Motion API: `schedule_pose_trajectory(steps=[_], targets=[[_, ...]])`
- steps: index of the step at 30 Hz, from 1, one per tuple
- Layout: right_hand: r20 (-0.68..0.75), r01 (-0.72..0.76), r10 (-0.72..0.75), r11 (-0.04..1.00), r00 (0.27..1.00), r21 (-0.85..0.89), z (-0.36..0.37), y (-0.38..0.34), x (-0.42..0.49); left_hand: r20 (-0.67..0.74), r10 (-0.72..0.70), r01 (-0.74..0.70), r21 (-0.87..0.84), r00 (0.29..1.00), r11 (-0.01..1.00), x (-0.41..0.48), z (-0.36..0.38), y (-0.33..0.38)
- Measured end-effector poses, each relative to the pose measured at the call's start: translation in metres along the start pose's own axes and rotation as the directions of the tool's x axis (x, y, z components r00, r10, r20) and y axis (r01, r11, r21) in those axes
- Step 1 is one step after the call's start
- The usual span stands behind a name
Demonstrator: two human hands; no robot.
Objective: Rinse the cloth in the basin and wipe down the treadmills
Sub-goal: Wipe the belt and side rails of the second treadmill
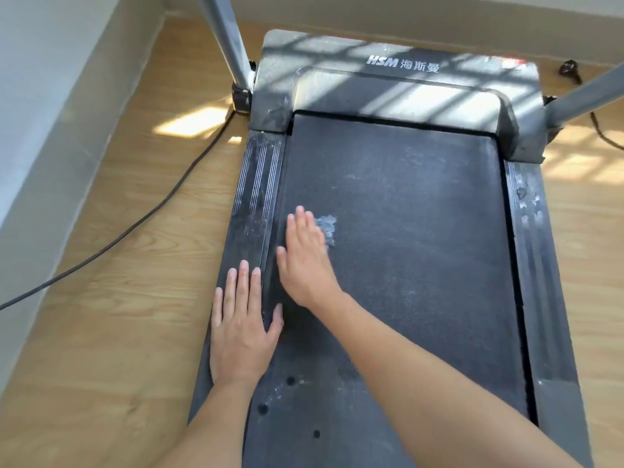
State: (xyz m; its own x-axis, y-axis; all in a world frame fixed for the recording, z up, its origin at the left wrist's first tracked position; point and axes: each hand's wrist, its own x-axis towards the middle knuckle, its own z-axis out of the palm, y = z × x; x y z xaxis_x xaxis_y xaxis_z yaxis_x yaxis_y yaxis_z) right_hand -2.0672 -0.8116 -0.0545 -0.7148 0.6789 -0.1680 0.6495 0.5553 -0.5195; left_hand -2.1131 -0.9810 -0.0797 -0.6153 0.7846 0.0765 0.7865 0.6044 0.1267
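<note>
Treadmill [388,184] fills centre, belt [422,298] dusty. Left hand [241,327] flat on left side rail [256,184], fingers straight, gripping nothing. Right hand [305,261] flat on belt, fingers straight; pale grey clump [327,224] at its 1 o'clock, cloth or dust, cannot tell. Black cable [135,228] crosses floor [118,332] at 9 o'clock. 2 uprights [226,35] at 11 and 2; plug [570,70] at 1.

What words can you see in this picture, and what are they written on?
"HSM 海斯曼": white letters along the top of the treadmill cover.
Red sticker at the cover's far right corner: too blurred to read.
No other writing shows anywhere.
</note>
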Motion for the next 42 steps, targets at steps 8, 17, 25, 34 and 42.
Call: schedule_pose_trajectory(steps=[8, 17, 25, 34, 42], targets=[[0.007, 0.1, -0.101, 0.976, 0.995, -0.195, -0.014, 0.054, -0.039, 0.01, 0.001, -0.001, -0.009, 1.0, 1.0, -0.002, -0.004, -0.003], [-0.183, -0.54, 0.521, 0.839, 0.834, -0.074, -0.116, 0.238, -0.159, 0.036, 0.004, -0.003, -0.031, 0.999, 1.0, 0.001, -0.006, 0.005], [-0.133, -0.417, 0.425, 0.905, 0.895, 0.084, -0.07, 0.144, -0.105, 0.027, -0.008, 0.009, -0.043, 1.0, 0.999, 0.003, -0.008, 0.007], [0.126, 0.132, -0.129, 0.991, 0.984, -0.017, 0.021, -0.016, -0.037, -0.016, -0.012, 0.011, -0.061, 1.0, 0.998, 0.0, -0.003, 0.0], [0.002, 0.044, -0.045, 0.986, 0.999, -0.159, -0.033, 0.113, -0.108, 0.024, -0.017, 0.018, -0.051, 1.0, 0.999, -0.004, -0.003, -0.003]])
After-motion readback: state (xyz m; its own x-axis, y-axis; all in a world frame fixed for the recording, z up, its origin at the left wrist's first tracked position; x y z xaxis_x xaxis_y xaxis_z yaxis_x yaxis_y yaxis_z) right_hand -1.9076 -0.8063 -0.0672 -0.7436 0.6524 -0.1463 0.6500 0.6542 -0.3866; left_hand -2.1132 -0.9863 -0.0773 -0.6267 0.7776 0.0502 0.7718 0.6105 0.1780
